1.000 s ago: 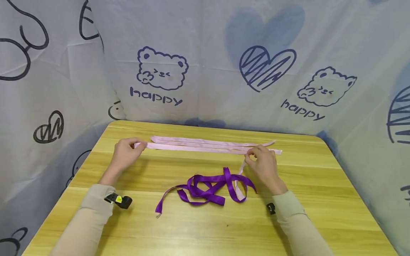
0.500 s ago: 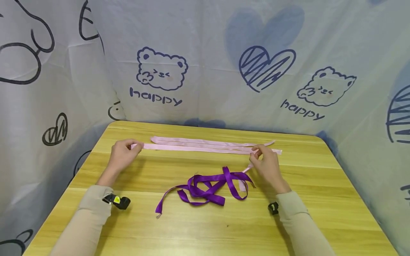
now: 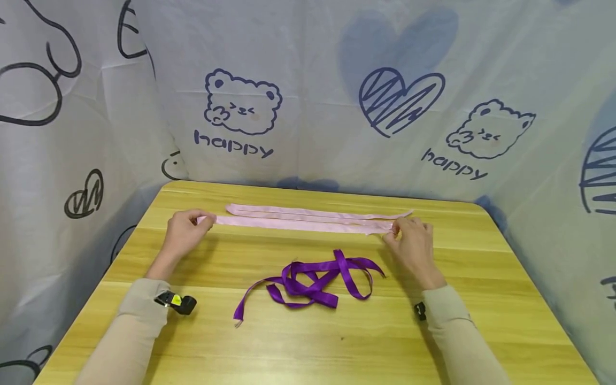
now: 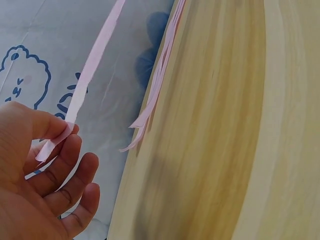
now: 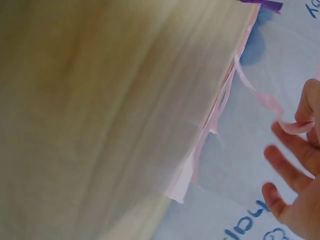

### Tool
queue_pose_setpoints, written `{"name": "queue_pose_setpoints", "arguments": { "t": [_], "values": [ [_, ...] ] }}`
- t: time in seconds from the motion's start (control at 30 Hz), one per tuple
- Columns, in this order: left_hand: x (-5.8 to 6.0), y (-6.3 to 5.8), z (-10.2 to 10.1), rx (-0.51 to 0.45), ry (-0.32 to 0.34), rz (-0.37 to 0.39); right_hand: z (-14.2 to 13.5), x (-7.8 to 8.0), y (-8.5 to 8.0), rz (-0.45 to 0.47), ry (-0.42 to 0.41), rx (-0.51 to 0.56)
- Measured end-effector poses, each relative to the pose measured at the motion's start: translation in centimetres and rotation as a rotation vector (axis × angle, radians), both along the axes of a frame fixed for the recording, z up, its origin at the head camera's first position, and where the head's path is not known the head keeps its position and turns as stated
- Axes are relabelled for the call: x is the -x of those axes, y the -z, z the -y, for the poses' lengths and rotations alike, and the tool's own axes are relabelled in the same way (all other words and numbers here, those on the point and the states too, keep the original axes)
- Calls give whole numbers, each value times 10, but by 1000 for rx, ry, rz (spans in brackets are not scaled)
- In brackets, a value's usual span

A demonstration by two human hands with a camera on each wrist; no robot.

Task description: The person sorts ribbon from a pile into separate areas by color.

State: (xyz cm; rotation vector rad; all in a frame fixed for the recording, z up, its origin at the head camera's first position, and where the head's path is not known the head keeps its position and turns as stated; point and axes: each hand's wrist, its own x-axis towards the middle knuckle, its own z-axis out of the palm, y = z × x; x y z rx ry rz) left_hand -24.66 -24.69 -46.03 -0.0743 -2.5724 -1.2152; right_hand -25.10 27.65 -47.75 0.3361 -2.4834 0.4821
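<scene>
My left hand (image 3: 186, 233) pinches the left end of a pale pink ribbon (image 3: 289, 224) between thumb and index finger. The left wrist view shows the ribbon (image 4: 92, 67) running taut from the fingertips, a short end sticking out below. My right hand (image 3: 412, 246) pinches pink ribbon towards the right side; in the right wrist view a slack, twisted stretch of ribbon (image 5: 265, 100) hangs from its thumb and index finger. Just behind lie other pink ribbon strands (image 3: 308, 213), stretched side by side along the table. My right hand covers their right part.
A tangled purple ribbon (image 3: 313, 291) lies in front of the pink strands on the wooden table (image 3: 298, 347). Printed white cloth (image 3: 308, 133) hangs behind the table and at its sides. Each wrist wears a small black strap-on device (image 3: 180, 303).
My right hand has slid rightwards, drawing the loose pink tail off the purple ribbon. My left hand shifted slightly left, then stayed still. The purple ribbon's right loop moved a little.
</scene>
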Motion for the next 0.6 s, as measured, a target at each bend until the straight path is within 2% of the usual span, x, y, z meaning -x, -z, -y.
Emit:
{"name": "queue_pose_setpoints", "arguments": {
  "t": [0.13, 0.23, 0.33, 0.6],
  "values": [
    [2, 3, -1, 0, -2, 0, -2, 0, 0, 31, -53, 154],
    [2, 4, -1, -2, -5, 3, -4, -1, 0, 36, -67, 214],
    [2, 4, 0, -6, -7, 13, -6, 1, -1, 24, -66, 214],
    [2, 4, -1, 0, -11, 40, -13, 1, 0, 5, -70, 106]
  ]
}}
